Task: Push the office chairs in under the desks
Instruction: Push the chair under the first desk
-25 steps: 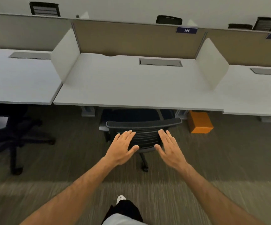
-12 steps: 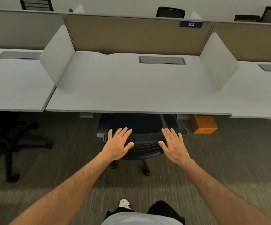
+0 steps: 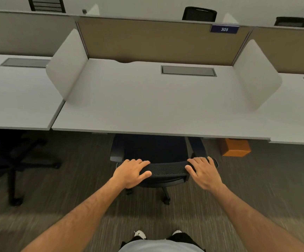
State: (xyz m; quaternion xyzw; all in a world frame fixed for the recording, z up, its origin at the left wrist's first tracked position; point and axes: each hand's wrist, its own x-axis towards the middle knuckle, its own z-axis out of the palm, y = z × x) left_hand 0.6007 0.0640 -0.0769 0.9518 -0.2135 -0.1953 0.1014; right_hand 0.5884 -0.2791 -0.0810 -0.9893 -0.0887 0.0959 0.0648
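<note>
Leftmost, a second black office chair [image 3: 11, 160] stands under the neighbouring tabletop [image 3: 18, 106], base and castors out on the carpet. Centre: your left hand [image 3: 132, 172] and right hand [image 3: 205, 172] lie on top of the backrest of the black mesh chair [image 3: 166, 169], fingers curled over its upper edge, one hand at each end. Its seat sits beneath the white tabletop [image 3: 147, 110], with the backrest just outside the front edge. White side dividers flank this bay. Right: an orange box [image 3: 235, 148] on the floor under the tabletop, near the chair's right armrest, not touching it.
</note>
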